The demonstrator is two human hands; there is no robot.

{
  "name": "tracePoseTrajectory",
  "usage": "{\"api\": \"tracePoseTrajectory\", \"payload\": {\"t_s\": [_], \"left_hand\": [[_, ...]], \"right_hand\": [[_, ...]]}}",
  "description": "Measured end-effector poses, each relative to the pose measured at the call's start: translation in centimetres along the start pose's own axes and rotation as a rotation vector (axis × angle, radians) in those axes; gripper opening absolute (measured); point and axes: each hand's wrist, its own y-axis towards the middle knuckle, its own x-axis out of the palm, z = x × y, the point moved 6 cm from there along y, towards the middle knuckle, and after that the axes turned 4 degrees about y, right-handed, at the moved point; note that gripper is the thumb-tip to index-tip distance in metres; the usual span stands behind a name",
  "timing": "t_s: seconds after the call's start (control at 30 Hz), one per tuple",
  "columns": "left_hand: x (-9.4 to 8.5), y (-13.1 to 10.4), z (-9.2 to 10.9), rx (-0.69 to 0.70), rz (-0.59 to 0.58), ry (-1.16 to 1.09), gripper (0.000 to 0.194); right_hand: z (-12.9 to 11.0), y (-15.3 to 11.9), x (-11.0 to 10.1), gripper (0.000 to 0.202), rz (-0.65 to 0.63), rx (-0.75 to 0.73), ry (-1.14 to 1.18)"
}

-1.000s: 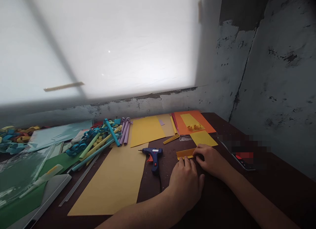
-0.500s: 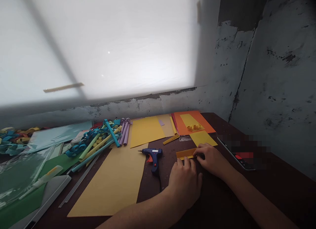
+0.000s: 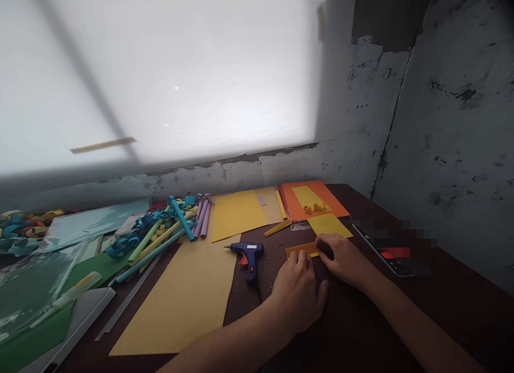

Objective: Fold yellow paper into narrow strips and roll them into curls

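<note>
A narrow folded strip of orange-yellow paper (image 3: 296,251) lies on the dark table under my fingers. My left hand (image 3: 299,292) rests its fingertips on the strip's near edge, with the thumb apart to the right. At the strip's right end, my right hand (image 3: 341,258) pinches the paper between thumb and fingers. Left of my hands lies a blue glue gun (image 3: 251,260) with a red trigger, its nozzle pointing left. Another folded yellow strip (image 3: 277,228) is just beyond it.
A large tan sheet (image 3: 180,298) covers the table's left middle. Behind are a yellow sheet (image 3: 236,215), an orange sheet (image 3: 339,201) and rolled paper tubes (image 3: 182,217). A phone (image 3: 381,250) lies at the right; paper chains (image 3: 24,228) are far left.
My left fingers have moved slightly up over the strip and cover more of its near edge. The strip looks flatter. My right hand stays at its right end.
</note>
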Motion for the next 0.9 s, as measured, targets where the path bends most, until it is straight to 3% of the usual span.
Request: {"api": "tracePoseTrajectory", "payload": {"t_s": [0.23,0.57,0.9], "left_hand": [[0.0,0.0,0.3,0.02,-0.033,0.051,0.052],[0.0,-0.1,0.1,0.011,0.016,0.031,0.051],[0.3,0.1,0.3,0.072,0.019,0.01,0.052]], "right_hand": [[0.0,0.0,-0.2,0.01,0.006,0.019,0.028],[0.4,0.2,-0.6,0.007,-0.016,0.04,0.061],[1.2,0.2,-0.8,0.016,-0.025,0.108,0.045]]}}
